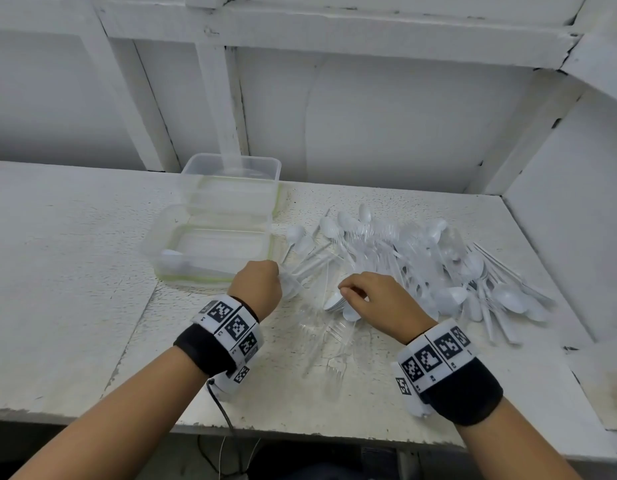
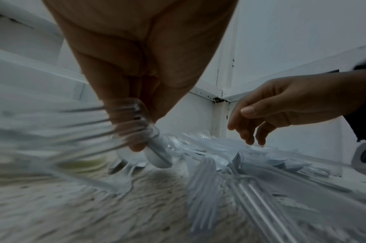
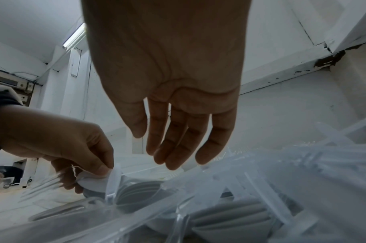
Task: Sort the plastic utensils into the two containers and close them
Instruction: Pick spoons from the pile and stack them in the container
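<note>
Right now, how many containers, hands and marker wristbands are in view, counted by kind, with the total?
Clear containers: 2 (near container, far container)
Hands: 2 (left hand gripping a bunch of utensils, right hand open)
Marker wristbands: 2 (left wristband, right wristband)
Total: 6
The utensil pile is too tangled to count.

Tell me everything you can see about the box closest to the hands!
The near box is a see-through plastic tub, rectangular with rounded corners, and a green line runs along it. It sits flat on the white table, open with no lid on top, right in front of another box like it. One white spoon lies inside. The left hand is at its near right corner, gripping utensils.
</note>
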The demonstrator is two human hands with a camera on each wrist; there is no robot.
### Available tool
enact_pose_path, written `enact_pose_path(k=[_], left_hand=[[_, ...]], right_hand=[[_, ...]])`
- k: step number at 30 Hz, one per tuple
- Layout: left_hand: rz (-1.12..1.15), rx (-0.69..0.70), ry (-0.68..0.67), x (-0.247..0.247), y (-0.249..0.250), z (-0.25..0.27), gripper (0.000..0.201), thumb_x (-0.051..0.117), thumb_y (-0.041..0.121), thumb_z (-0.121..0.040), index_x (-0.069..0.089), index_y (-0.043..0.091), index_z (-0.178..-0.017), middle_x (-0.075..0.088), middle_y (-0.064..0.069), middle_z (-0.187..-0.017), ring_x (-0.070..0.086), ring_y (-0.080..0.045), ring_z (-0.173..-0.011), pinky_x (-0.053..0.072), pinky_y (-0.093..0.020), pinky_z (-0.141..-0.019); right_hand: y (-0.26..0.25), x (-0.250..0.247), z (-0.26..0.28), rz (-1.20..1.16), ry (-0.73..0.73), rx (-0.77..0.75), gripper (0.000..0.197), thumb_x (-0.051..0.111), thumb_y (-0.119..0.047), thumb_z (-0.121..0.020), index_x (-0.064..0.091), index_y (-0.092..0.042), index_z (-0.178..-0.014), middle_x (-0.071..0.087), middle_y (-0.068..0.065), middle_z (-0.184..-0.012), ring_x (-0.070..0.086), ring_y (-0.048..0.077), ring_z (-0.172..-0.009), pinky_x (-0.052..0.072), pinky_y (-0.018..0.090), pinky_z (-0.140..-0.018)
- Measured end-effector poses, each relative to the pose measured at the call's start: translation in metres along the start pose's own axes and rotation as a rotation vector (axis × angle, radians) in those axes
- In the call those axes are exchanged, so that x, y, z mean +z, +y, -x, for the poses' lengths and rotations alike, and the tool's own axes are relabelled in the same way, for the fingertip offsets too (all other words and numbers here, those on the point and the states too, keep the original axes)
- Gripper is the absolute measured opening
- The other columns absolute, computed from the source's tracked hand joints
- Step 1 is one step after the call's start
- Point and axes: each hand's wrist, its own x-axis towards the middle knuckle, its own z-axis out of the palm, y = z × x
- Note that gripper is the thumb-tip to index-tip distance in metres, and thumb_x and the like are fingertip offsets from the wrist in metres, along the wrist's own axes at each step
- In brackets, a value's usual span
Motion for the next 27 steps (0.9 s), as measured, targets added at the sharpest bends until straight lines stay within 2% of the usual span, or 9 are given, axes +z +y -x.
enact_pose_path(k=[3, 6, 9, 11, 13, 15, 21, 25, 27], left_hand=[[0.014, 0.019, 0.046, -0.001, 0.000, 0.003, 0.016, 0.040, 0.009, -0.093, 0.054, 0.004, -0.088, 0.059, -0.012, -0.085, 0.053, -0.027, -0.074, 0.041, -0.030, -0.063], [0.049, 0.048, 0.098, -0.003, 0.001, 0.005, 0.011, 0.042, 0.010, -0.093, 0.050, 0.006, -0.087, 0.059, -0.013, -0.084, 0.049, -0.026, -0.072, 0.037, -0.030, -0.062], [0.133, 0.068, 0.132, -0.004, 0.003, 0.006, 0.013, 0.048, 0.017, -0.094, 0.055, 0.006, -0.098, 0.061, -0.010, -0.090, 0.055, -0.026, -0.083, 0.040, -0.028, -0.068], [0.237, 0.036, 0.149, -0.006, 0.004, 0.004, 0.022, 0.052, 0.020, -0.093, 0.059, 0.005, -0.108, 0.064, -0.008, -0.098, 0.058, -0.025, -0.092, 0.043, -0.027, -0.075], [0.268, 0.023, 0.168, -0.007, 0.005, 0.000, 0.024, 0.052, 0.020, -0.093, 0.062, 0.004, -0.109, 0.066, -0.009, -0.102, 0.059, -0.025, -0.096, 0.045, -0.028, -0.081], [0.209, 0.062, 0.185, -0.010, 0.009, -0.003, 0.024, 0.048, 0.016, -0.094, 0.065, 0.003, -0.106, 0.064, -0.013, -0.102, 0.058, -0.027, -0.095, 0.045, -0.031, -0.081], [0.120, 0.126, 0.340, -0.024, 0.015, -0.006, 0.020, 0.038, 0.005, -0.096, 0.056, -0.001, -0.101, 0.048, -0.015, -0.100, 0.053, -0.034, -0.076, 0.038, -0.033, -0.066], [0.227, 0.136, 0.369, -0.035, 0.010, -0.008, 0.020, 0.043, 0.004, -0.094, 0.057, 0.000, -0.107, 0.048, -0.016, -0.107, 0.053, -0.032, -0.078, 0.040, -0.031, -0.069], [0.345, 0.122, 0.310, -0.040, 0.005, -0.007, 0.019, 0.046, 0.006, -0.093, 0.060, 0.003, -0.106, 0.051, -0.015, -0.110, 0.059, -0.031, -0.080, 0.045, -0.030, -0.071]], right_hand=[[-0.004, 0.000, -0.002, 0.031, -0.006, -0.001, 0.024, 0.045, -0.028, -0.096, 0.065, -0.019, -0.106, 0.064, -0.002, -0.097, 0.058, 0.011, -0.087, 0.047, 0.025, -0.078], [-0.007, 0.000, -0.004, 0.043, 0.003, 0.001, 0.025, 0.045, -0.028, -0.097, 0.065, -0.018, -0.108, 0.064, -0.001, -0.099, 0.058, 0.012, -0.088, 0.045, 0.024, -0.077], [-0.008, -0.001, -0.006, 0.108, -0.021, 0.003, 0.028, 0.045, -0.028, -0.097, 0.061, -0.019, -0.119, 0.061, 0.002, -0.110, 0.055, 0.015, -0.100, 0.044, 0.027, -0.085], [-0.008, 0.000, -0.006, 0.234, -0.088, -0.006, 0.035, 0.044, -0.026, -0.097, 0.052, -0.022, -0.131, 0.053, 0.003, -0.123, 0.047, 0.020, -0.114, 0.041, 0.030, -0.093], [-0.007, 0.003, -0.007, 0.364, -0.144, -0.025, 0.039, 0.042, -0.022, -0.097, 0.047, -0.025, -0.135, 0.047, 0.002, -0.128, 0.041, 0.023, -0.117, 0.038, 0.033, -0.095], [-0.006, 0.005, -0.009, 0.446, -0.151, -0.052, 0.035, 0.040, -0.022, -0.098, 0.052, -0.025, -0.131, 0.048, 0.000, -0.127, 0.041, 0.023, -0.115, 0.036, 0.033, -0.091], [-0.007, 0.000, -0.012, 0.517, -0.132, -0.142, 0.029, 0.039, -0.022, -0.098, 0.060, -0.020, -0.118, 0.053, -0.002, -0.122, 0.043, 0.020, -0.112, 0.030, 0.028, -0.081], [-0.008, -0.001, -0.013, 0.573, -0.177, -0.170, 0.030, 0.040, -0.025, -0.098, 0.060, -0.021, -0.120, 0.050, -0.003, -0.126, 0.042, 0.021, -0.115, 0.030, 0.031, -0.083], [-0.008, -0.001, -0.013, 0.577, -0.162, -0.181, 0.029, 0.040, -0.026, -0.098, 0.061, -0.021, -0.117, 0.052, -0.003, -0.125, 0.042, 0.021, -0.115, 0.030, 0.031, -0.084]])
